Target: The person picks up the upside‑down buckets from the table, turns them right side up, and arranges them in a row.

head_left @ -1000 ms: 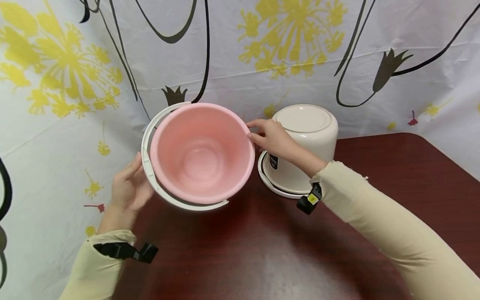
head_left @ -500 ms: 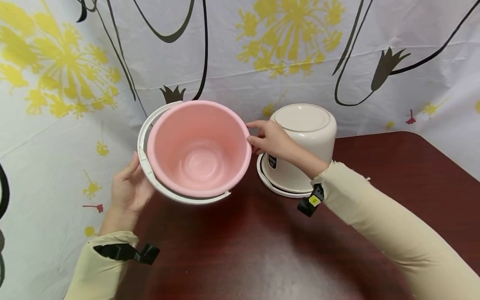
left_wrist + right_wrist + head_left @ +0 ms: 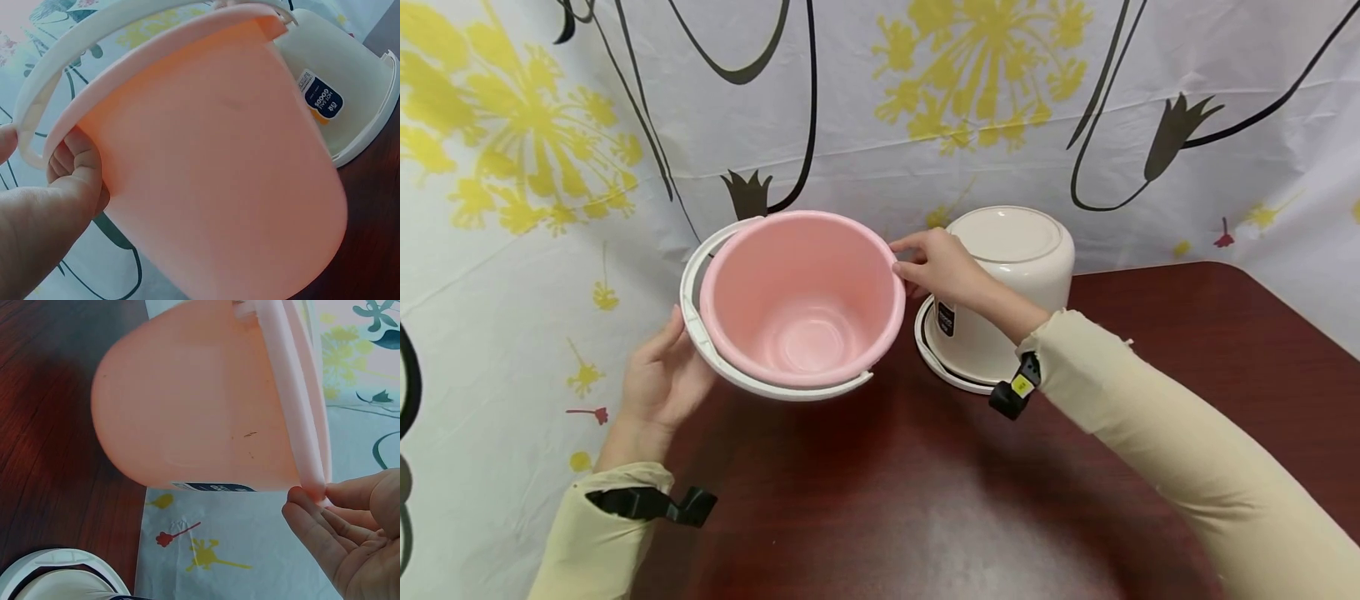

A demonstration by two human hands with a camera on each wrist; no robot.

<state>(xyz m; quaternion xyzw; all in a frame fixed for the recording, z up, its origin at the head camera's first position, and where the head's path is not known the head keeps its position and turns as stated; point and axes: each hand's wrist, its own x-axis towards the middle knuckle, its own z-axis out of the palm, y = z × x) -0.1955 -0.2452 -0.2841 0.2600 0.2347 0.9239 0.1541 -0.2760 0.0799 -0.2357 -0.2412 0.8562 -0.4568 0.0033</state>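
Observation:
A pink bucket (image 3: pixel 805 292) is held tilted above the table, its mouth facing the head camera. Its white handle (image 3: pixel 696 333) is swung round the left and lower side of the rim. My left hand (image 3: pixel 666 383) grips the bucket's left side; in the left wrist view its fingers (image 3: pixel 78 159) curl under the pink rim while the thumb touches the handle. At the opposite side my right hand (image 3: pixel 943 267) pinches the rim between thumb and fingers, plainly seen in the right wrist view. A dark label (image 3: pixel 219 487) shows on the bucket's outer wall there.
A cream bucket (image 3: pixel 1030 292) stands upside down on the dark red wooden table (image 3: pixel 865 508), behind the right hand, with its white handle (image 3: pixel 936 367) around its base. A patterned white cloth (image 3: pixel 865 100) hangs behind the table and down the left side.
The pink bucket has tipped slightly in my hands, its lower rim rising and more of the inner far wall showing. Both hands keep their hold, and the cream bucket stays put.

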